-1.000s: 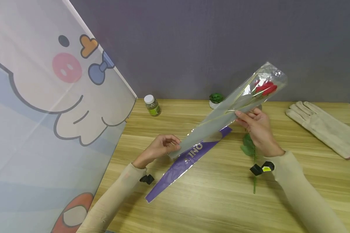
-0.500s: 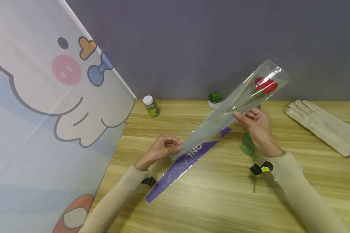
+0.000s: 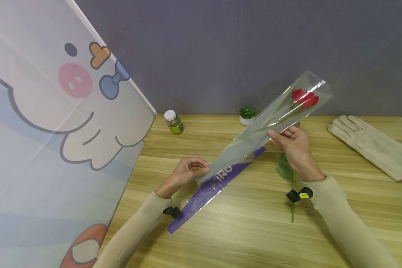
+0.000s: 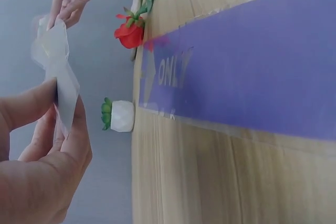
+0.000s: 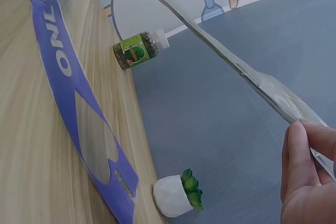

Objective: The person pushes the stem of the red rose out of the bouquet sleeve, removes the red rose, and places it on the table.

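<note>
One cellophane flower sleeve (image 3: 242, 143), red rose (image 3: 305, 99) showing through, slants above purple ONLY wrapper (image 3: 204, 195). Left hand (image 3: 185, 173) pinches sleeve's narrow end, right hand (image 3: 296, 149) its near edge. Potted succulent (image 3: 247, 112) stands beyond wrapper.

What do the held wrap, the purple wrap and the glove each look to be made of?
Held wrap: likely plastic film, clear and grey, glossy; bright glints, and the rose shows through its clear end.
Purple wrap: likely printed plastic film; shiny edges, and a clear patch lets the table show.
Glove: matte, perhaps leather or canvas; soft creases, no gloss; can't tell which.
</note>
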The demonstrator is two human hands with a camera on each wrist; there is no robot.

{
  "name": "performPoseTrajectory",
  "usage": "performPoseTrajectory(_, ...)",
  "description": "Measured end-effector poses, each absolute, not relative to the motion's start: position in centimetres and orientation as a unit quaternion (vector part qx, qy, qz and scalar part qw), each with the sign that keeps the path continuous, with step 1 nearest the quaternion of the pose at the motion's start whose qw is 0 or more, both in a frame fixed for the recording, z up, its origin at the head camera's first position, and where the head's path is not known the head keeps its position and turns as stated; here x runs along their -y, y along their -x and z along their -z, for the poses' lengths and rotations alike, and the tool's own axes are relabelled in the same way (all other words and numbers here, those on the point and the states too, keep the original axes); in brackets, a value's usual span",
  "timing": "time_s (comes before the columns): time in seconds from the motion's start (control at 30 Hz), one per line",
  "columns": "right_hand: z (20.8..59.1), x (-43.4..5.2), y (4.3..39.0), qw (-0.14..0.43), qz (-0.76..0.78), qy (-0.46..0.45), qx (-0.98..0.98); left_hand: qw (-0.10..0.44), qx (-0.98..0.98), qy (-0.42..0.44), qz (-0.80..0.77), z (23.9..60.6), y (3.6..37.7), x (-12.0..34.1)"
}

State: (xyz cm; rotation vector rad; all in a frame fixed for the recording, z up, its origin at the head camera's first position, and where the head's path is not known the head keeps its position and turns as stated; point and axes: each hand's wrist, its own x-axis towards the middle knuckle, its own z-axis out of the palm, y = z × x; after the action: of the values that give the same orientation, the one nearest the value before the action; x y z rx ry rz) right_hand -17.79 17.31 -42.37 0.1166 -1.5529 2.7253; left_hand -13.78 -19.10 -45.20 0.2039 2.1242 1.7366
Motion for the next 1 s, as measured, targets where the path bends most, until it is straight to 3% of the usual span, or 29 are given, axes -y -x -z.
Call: performPoseTrajectory(1.0,42.6,-15.9,17.2,0.030,-0.863,-0.020,0.504,0.156,-0.734,-0.040,-0.660,45.4,13.5,18.6)
